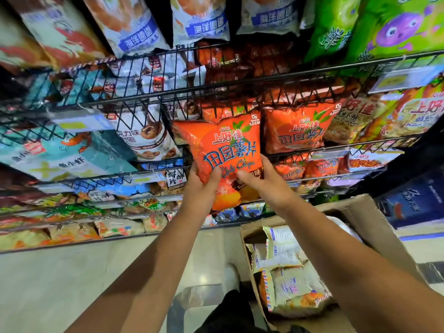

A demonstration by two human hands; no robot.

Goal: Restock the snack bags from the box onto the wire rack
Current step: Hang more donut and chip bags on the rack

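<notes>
L hand [203, 182] + R hand [258, 175] both grip orange potato chip bag [228, 150], thumbs on front | bag up at wire rack [153, 92] mid shelf, beside matching bag [296, 131] | cardboard box [360, 212] on floor lower R, pale snack bags [286, 267] inside

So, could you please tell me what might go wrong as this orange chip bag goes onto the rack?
The wire rack row behind the orange chip bag already looks full of matching bags, so pushing it in may crush chips or snag its top on the wires. The left hand and right hand grip only its lower half, so it might flop forward. The open box sits by the feet, a possible trip.
</notes>
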